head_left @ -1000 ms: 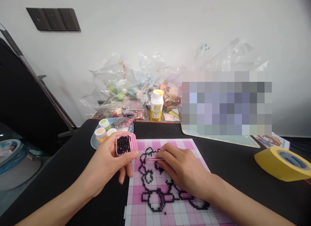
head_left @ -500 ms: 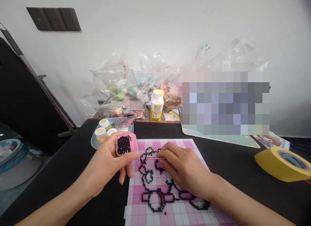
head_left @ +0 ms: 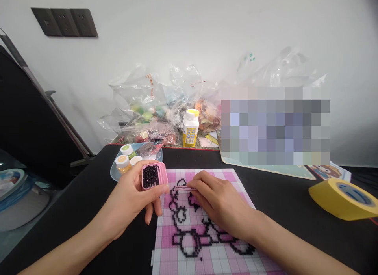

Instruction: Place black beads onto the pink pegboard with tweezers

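Observation:
My left hand (head_left: 138,192) holds a small pink box (head_left: 162,175) of black beads (head_left: 151,177), tilted toward me beside the board's upper left corner. Between the thumb and fingers of my right hand (head_left: 220,196) is a pair of pink tweezers (head_left: 183,188), pointing left over the upper part of the board. Whether a bead sits in the tips is too small to tell. Under both hands lies a pink and white checked pegboard (head_left: 171,263), on which black beads form a line drawing (head_left: 189,243). My right hand and forearm cover part of the drawing.
A blue tray (head_left: 113,173) with bead jars (head_left: 122,161) and a bag stands at the left. Behind it are a white and yellow bottle (head_left: 190,129) and clear plastic bags (head_left: 138,97). Yellow tape (head_left: 327,198) lies at the right; a bin (head_left: 17,204) stands at far left.
My right hand has shifted slightly left and up, and the tweezers' tips have moved with it, their two arms now showing apart. The left hand and the box have stayed still.

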